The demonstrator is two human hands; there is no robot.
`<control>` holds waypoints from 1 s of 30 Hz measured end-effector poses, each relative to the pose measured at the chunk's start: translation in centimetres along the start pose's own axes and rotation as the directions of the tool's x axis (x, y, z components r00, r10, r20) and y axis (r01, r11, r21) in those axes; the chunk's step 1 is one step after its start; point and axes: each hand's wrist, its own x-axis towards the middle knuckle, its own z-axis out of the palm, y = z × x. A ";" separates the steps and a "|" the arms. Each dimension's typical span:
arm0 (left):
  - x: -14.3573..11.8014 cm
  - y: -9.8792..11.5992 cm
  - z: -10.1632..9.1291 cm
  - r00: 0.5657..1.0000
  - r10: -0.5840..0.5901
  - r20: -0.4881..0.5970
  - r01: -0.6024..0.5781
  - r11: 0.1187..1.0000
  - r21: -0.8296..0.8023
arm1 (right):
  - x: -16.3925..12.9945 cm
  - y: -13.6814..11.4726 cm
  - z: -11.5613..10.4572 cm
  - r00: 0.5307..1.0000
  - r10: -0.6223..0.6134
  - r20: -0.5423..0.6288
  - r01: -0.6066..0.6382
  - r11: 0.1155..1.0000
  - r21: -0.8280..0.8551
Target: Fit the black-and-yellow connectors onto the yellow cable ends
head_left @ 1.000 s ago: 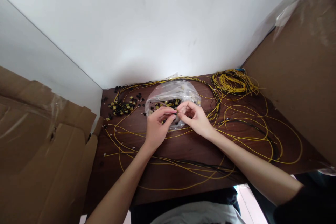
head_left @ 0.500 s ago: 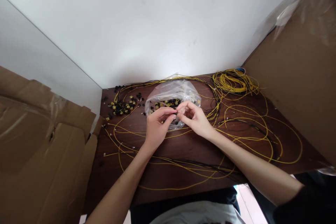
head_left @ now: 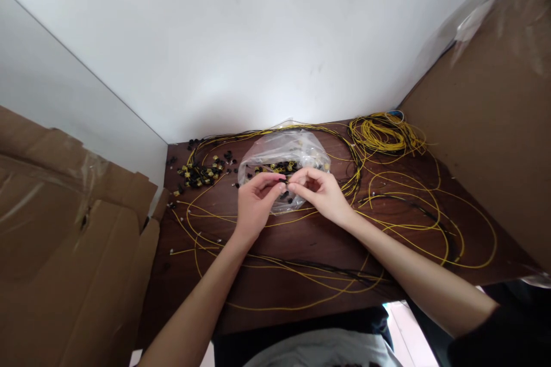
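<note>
"Hands first — what is each one doing?"

"Left hand (head_left: 256, 206) has thumb and forefinger pinched on a small dark part (head_left: 283, 180). Right hand (head_left: 322, 195) meets it from the other side, its thumb and fingertips pressed together, the rest curled in."

"Is the right pinching that same part?"

"I can't tell. A yellowish bit shows where the fingertips nearly meet; it could be a second piece or the part's own end."

"And where is the part?"

"Held over the clear plastic bag (head_left: 267, 152), which has loose black and yellow pieces (head_left: 282, 167) inside."

"So which step would you call this?"

"Fine two-handed work on one small part, I'd judge — neither picking up nor putting down."

"What does the next move call for?"

"Steadiness, I think: the left firm, the right making small finger adjustments, both keeping the part in line. Something that tiny could easily slip."

"What lies around the bag?"

"Left of it, a heap of black and yellow pieces (head_left: 202, 175). Right of it and farther back, a coil of yellow wire (head_left: 381, 135). Nearer the person than the bag, a strand bundle (head_left: 316, 266) runs across the bench (head_left: 181, 298)."
</note>
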 end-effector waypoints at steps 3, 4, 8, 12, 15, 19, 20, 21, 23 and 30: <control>0.0 0.0 0.0 1.000 -0.021 -0.019 0.021 0.999 -0.033 | 0.0 -0.2 -0.1 1.000 -0.026 0.010 0.026 0.998 -0.056; 0.0 0.1 0.0 0.999 -0.026 -0.021 0.026 0.999 -0.040 | -0.1 -0.3 -0.1 0.999 -0.040 0.008 0.040 0.996 -0.076; 0.1 0.1 0.0 0.999 -0.031 -0.013 0.030 0.999 -0.042 | -0.1 -0.5 -0.3 0.996 -0.087 -0.002 0.085 0.984 -0.156; 0.1 0.2 0.0 1.000 -0.016 0.005 0.016 1.000 -0.022 | 0.0 -0.3 -0.3 0.997 -0.060 -0.039 0.055 0.992 -0.111; 0.0 0.2 0.1 1.000 -0.022 0.021 0.023 0.999 -0.031 | 0.0 -0.1 -0.1 0.998 -0.015 -0.059 0.015 1.000 -0.005; -0.2 0.2 0.2 0.999 -0.029 0.038 0.030 0.999 -0.027 | 0.0 -0.1 0.0 0.998 0.014 -0.056 -0.010 0.998 0.064; -0.2 0.2 0.2 0.999 -0.029 0.043 0.029 0.999 -0.020 | -0.1 -0.1 0.1 0.998 0.018 -0.052 -0.015 0.997 0.071; -0.2 0.2 0.2 0.999 -0.028 0.047 0.029 0.999 -0.014 | -0.1 -0.1 0.1 0.999 0.022 -0.048 -0.019 0.997 0.077; -0.2 0.2 0.3 0.998 -0.028 0.051 0.028 1.000 -0.005 | -0.1 -0.2 0.1 0.999 0.028 -0.047 -0.024 0.996 0.084; -0.1 0.3 0.2 1.000 -0.026 0.006 0.026 1.000 -0.003 | 0.0 -0.3 -0.1 0.999 0.000 -0.047 0.000 1.000 -0.006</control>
